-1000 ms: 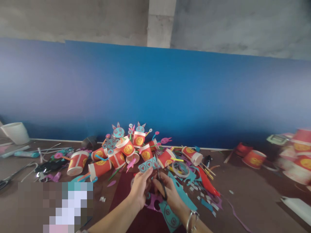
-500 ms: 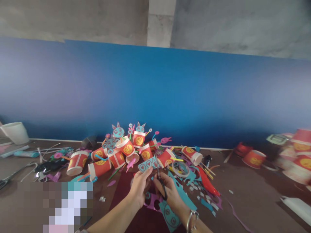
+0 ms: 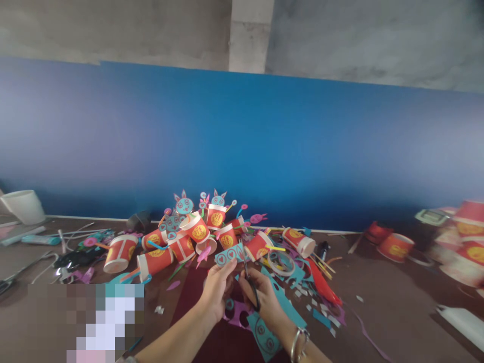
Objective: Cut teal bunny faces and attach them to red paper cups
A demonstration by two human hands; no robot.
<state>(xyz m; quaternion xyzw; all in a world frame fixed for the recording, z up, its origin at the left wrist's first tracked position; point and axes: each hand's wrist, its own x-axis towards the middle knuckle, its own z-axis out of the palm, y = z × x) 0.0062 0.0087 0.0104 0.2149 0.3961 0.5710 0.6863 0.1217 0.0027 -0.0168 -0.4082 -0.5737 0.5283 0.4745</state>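
Pinching a teal paper strip [image 3: 226, 256] in its fingers, the left hand [image 3: 216, 291] holds it over the middle of the tabletop [image 3: 378, 297], nearer to the viewer than the cups heaped toward the far edge. In this head view, reddish lines on the strip draw heart-filled circles, with pointed shapes at its right end, beside the blades of the scissors [image 3: 247, 275]. The right hand [image 3: 266, 293] has its fingers around the scissors' black handle. Red paper cups [image 3: 156, 263] bear round yellow emblems, too small to read. Below the hands lies a teal sheet [image 3: 265, 339] with drawn swirls.
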